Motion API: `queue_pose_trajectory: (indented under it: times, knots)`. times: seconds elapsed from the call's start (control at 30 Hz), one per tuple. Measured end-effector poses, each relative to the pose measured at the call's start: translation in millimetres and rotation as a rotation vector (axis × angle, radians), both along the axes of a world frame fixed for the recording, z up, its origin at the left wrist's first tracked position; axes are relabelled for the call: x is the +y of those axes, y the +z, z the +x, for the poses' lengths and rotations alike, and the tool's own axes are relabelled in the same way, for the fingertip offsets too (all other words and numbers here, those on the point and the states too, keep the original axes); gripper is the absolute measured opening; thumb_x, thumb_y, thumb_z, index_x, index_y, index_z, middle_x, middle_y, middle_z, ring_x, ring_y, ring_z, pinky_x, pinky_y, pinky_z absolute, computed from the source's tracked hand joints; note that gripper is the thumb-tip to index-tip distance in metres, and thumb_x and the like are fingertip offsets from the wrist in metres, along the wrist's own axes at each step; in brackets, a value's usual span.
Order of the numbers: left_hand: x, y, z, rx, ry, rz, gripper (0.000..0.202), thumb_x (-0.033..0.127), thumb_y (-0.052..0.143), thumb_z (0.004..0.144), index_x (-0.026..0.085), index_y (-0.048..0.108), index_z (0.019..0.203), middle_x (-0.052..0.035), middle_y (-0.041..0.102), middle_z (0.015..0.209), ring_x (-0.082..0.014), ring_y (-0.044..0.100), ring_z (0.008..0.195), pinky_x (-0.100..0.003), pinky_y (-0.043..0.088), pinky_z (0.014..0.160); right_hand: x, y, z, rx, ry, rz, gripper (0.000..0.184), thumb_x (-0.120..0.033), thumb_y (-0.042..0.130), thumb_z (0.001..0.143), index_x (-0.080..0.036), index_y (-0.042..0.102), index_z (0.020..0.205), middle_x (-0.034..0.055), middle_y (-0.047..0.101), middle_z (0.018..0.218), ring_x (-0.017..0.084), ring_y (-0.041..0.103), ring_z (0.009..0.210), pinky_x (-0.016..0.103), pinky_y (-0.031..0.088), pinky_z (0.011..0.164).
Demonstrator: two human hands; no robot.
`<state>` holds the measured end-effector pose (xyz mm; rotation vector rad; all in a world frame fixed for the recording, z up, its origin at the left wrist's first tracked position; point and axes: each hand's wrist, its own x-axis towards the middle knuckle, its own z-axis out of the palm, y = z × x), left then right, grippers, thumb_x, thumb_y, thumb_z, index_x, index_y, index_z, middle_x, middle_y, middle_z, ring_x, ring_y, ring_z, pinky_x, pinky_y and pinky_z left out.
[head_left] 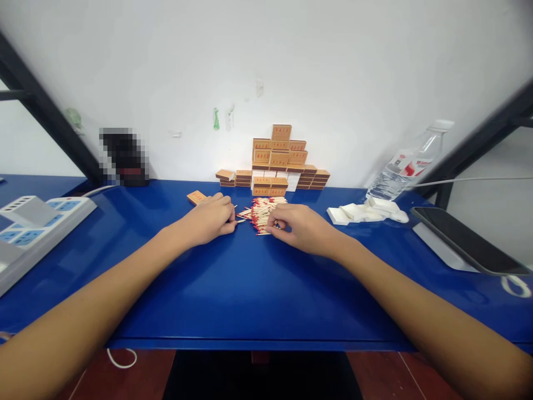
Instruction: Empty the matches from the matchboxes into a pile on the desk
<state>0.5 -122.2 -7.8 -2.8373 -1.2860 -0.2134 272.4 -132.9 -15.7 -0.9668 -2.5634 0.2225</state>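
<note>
A heap of red-tipped matches [262, 211] lies on the blue table in front of stacked matchboxes. My left hand [211, 218] is left of the heap, its fingers closed, and pale matchsticks stick out by the thumb and fingertips. Partly behind that hand lies an orange matchbox [196, 197]. On the heap's right edge my right hand [300, 226] has thumb and fingers pinched together at the matches; its fingers cover what they grip in part.
Matchboxes [278, 158] are piled against the wall. White blocks [366, 211], a tilted water bottle [406, 164] and a phone on a stand [466, 236] are to the right. At left are a power strip [50, 228] and a dark, pixelated object [127, 158].
</note>
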Motion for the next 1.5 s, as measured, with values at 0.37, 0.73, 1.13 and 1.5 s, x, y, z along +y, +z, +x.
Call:
queue_pose_trajectory:
  times: [0.37,0.73,1.13,1.5]
  knots:
    - [-12,13.3,4,-0.005,-0.051,-0.051,0.014,0.024,0.061,0.099,0.016,0.065,0.088,-0.0068,0.061,0.093,-0.0226,0.052,0.087,-0.034,0.039,0.079,6,5.8,10,0.058,-0.011,0.095,0.01,-0.019,0.062,0.095,-0.019,0.062,0.085,0.0016,0.063,0.08,0.015,0.054,0.072,0.027,0.034,0.066]
    - [-30,-5.7,62,0.019,-0.178,0.378,0.02,0.023,0.053,0.104,0.013,0.065,0.092,-0.011,0.064,0.097,-0.0258,0.054,0.094,-0.037,0.037,0.078,12,10.4,14,0.102,-0.153,0.133,0.009,-0.022,0.062,0.094,-0.019,0.065,0.087,0.001,0.061,0.077,0.015,0.052,0.07,0.028,0.033,0.066]
    - [-5,12.6,1,-0.149,-0.06,0.289,0.019,0.026,0.057,0.099,0.017,0.074,0.094,-0.0076,0.064,0.09,-0.0238,0.059,0.091,-0.037,0.045,0.081,-2,18.6,8,0.057,0.003,-0.105,0.016,-0.028,0.067,0.091,-0.018,0.066,0.077,-0.0013,0.059,0.071,0.012,0.049,0.065,0.028,0.033,0.065]
    - [-2,13.0,-7,-0.03,-0.001,-0.036,0.018,0.036,0.064,0.09,0.02,0.072,0.087,-0.0056,0.067,0.091,-0.0229,0.062,0.088,-0.037,0.043,0.08,-4,16.2,9,-0.136,-0.034,-0.304,0.016,-0.022,0.067,0.089,-0.019,0.062,0.074,0.0002,0.065,0.072,0.012,0.051,0.063,0.029,0.033,0.061]
